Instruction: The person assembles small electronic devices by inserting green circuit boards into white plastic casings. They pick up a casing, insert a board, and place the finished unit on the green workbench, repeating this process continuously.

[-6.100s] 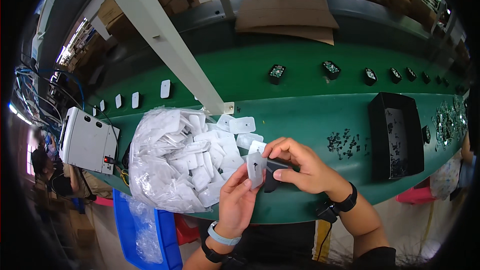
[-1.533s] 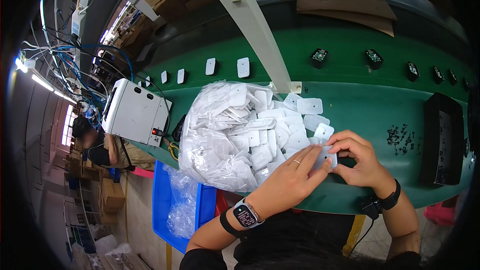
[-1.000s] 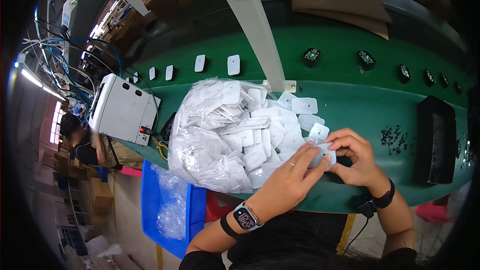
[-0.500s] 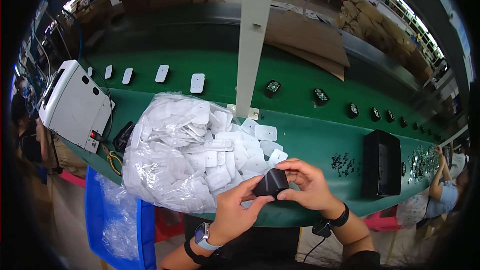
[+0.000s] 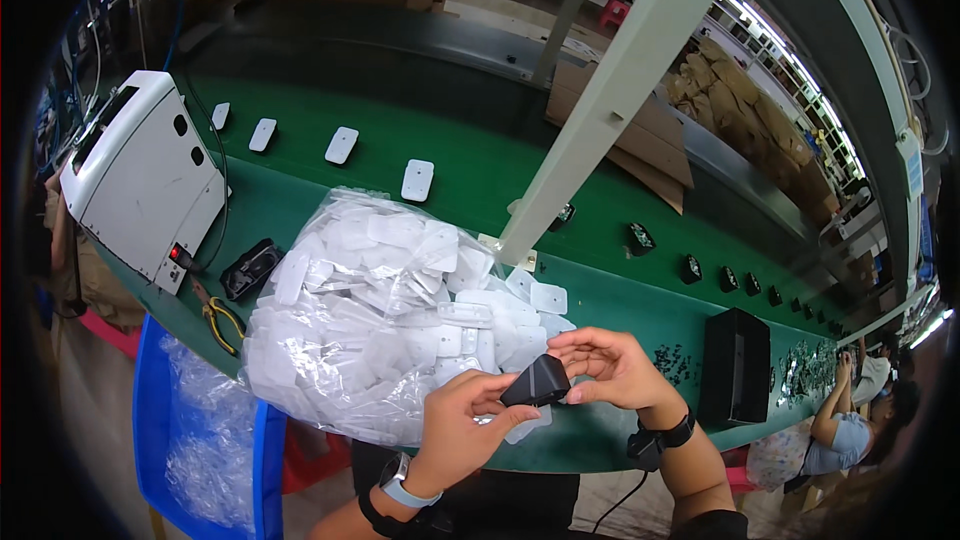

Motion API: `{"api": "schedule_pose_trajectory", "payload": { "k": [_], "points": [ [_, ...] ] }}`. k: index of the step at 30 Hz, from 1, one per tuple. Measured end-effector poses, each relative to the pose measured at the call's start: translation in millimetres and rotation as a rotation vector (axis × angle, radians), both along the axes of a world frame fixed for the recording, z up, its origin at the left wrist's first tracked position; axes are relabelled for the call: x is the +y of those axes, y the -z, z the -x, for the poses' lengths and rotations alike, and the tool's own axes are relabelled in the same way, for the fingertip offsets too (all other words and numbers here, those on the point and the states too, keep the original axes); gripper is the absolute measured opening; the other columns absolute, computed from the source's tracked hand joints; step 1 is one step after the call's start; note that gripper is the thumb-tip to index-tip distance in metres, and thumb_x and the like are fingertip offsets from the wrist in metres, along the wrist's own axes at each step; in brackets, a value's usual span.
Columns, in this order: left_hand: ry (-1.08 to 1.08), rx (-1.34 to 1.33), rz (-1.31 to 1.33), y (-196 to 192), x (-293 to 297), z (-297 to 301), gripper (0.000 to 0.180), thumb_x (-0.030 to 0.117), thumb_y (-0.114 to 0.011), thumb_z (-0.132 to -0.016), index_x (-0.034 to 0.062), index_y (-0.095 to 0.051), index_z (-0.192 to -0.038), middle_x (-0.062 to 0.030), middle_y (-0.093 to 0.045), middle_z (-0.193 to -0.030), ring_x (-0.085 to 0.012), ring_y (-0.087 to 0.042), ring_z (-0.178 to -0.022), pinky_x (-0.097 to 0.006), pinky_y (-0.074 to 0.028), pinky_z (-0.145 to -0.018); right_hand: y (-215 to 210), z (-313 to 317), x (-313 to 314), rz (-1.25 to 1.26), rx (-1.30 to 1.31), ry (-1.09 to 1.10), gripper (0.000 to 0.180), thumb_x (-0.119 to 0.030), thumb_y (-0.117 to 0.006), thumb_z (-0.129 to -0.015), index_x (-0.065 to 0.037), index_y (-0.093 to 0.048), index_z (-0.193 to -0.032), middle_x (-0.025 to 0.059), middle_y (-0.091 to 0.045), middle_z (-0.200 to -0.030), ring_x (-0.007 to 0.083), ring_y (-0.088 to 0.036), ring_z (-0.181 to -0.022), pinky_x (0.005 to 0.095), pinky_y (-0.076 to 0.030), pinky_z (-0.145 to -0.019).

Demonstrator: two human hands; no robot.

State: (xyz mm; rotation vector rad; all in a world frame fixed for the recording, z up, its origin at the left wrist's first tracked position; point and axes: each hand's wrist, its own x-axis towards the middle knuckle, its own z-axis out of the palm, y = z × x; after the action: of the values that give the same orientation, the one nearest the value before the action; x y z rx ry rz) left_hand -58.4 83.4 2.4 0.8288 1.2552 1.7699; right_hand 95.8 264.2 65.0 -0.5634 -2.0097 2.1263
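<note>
A small black plastic housing (image 5: 538,383) is held up in front of me, above the near edge of the green table. My left hand (image 5: 462,422) grips its left end between thumb and fingers. At the right end, my right hand (image 5: 618,372) pinches it with thumb and fingertips. Its inside does not show. Just beyond my hands, a large clear plastic bag (image 5: 300,370) spills many flat white covers (image 5: 465,314) with rounded corners. One loose white cover (image 5: 530,427) lies under the housing.
Beyond a metal post (image 5: 610,120), a green belt (image 5: 470,155) carries white-topped units and open black housings. A black bin (image 5: 736,368) stands right, near small black parts (image 5: 678,364). On the left are a white machine (image 5: 150,185), pliers (image 5: 218,320) and a blue crate (image 5: 268,470). Co-workers sit far right.
My view has tilted and shifted, so the post now leans to the right. The housing has turned slightly between my hands, and both hands still hold it.
</note>
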Motion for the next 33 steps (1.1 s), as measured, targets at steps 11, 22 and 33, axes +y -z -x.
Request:
{"api": "schedule_pose_trajectory", "payload": {
  "k": [11,22,33],
  "points": [
    [-0.272,1.319,-0.279,5,7,-2,0.027,0.004,-0.076,-0.072,0.0021,-0.073,-0.099,-0.0108,-0.063,-0.099,-0.0337,-0.063,-0.099,-0.040,-0.057,-0.079,31,12,-33,0.217,-0.035,0.387,0.021,0.003,-0.066,-0.095,0.001,-0.057,-0.114,0.0125,-0.064,-0.127,0.0163,-0.066,-0.107,0.0328,-0.056,-0.092],
    [-0.215,1.199,-0.275,3,37,-5,0.022,0.000,-0.071,-0.074,0.0001,-0.068,-0.095,-0.0145,-0.063,-0.104,-0.0359,-0.063,-0.101,-0.042,-0.056,-0.086,39,19,42,0.080,0.041,0.268,0.028,0.006,-0.066,-0.088,-0.005,-0.057,-0.111,0.0101,-0.071,-0.111,0.0141,-0.066,-0.102,0.0302,-0.052,-0.091],
    [-0.176,1.249,0.188,-4,36,18,0.030,-0.002,-0.066,-0.080,-0.0023,-0.061,-0.110,-0.0220,-0.060,-0.114,-0.0439,-0.056,-0.111,-0.050,-0.047,-0.098,90,58,228,-0.560,-0.367,0.485,0.034,-0.012,-0.076,-0.085,0.000,-0.065,-0.114,0.0121,-0.072,-0.094,0.0201,-0.067,-0.085,0.0343,-0.053,-0.079]
  ]
}}
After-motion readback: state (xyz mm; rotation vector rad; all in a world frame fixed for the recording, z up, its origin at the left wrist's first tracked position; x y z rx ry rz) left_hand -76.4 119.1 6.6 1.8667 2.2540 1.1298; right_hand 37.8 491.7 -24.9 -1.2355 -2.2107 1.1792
